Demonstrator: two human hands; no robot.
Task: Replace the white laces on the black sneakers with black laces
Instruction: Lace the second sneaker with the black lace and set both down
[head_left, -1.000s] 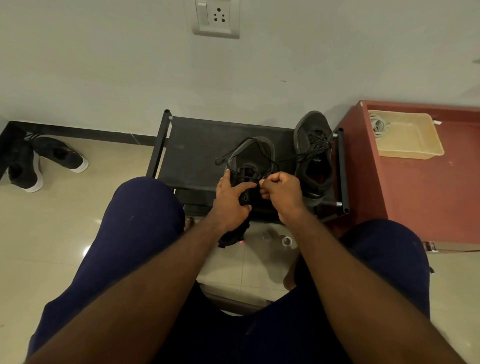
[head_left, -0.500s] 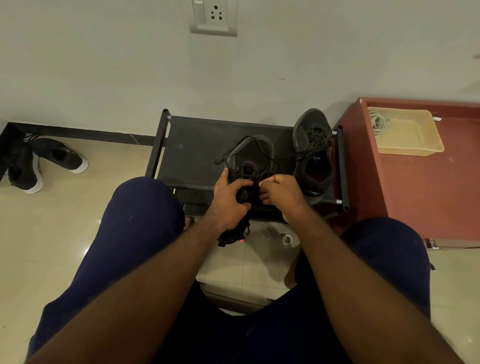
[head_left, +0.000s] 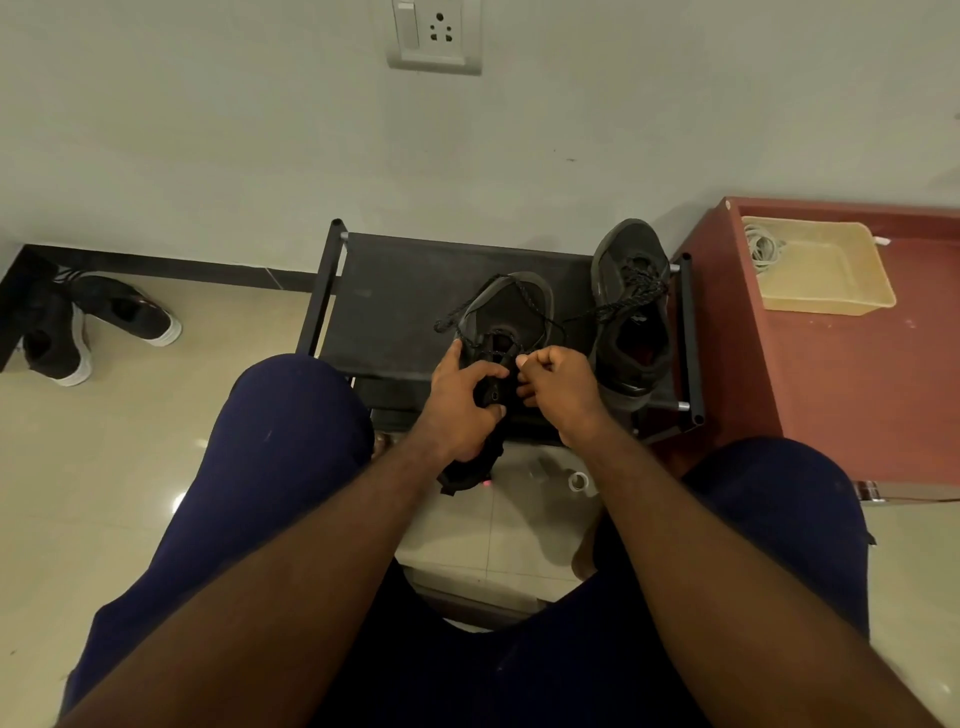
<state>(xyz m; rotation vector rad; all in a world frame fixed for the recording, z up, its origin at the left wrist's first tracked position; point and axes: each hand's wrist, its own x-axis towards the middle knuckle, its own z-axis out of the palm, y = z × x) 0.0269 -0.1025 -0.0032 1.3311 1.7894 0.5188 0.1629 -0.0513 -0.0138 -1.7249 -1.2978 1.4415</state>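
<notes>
A black sneaker (head_left: 511, 312) lies toe-away on the black shoe rack (head_left: 395, 291), its heel hanging over the rack's front edge. My left hand (head_left: 460, 400) grips its left side near the eyelets. My right hand (head_left: 558, 387) is curled at the tongue and pinches the black lace (head_left: 524, 301), whose loose ends loop over the toe. A second black sneaker (head_left: 631, 312) with a black lace stands on the rack to the right. White laces (head_left: 761, 244) lie coiled in a beige tray (head_left: 831, 270).
The tray sits on a red-brown cabinet (head_left: 857, 374) at the right. Two black shoes with white soles (head_left: 88, 327) lie on the tiled floor at the left. A wall socket (head_left: 434, 34) is above. My knees flank the rack.
Both hands stay on the sneaker. My right hand has shifted slightly up and right, drawing the lace; the left thumb has moved a little along the eyelets.
</notes>
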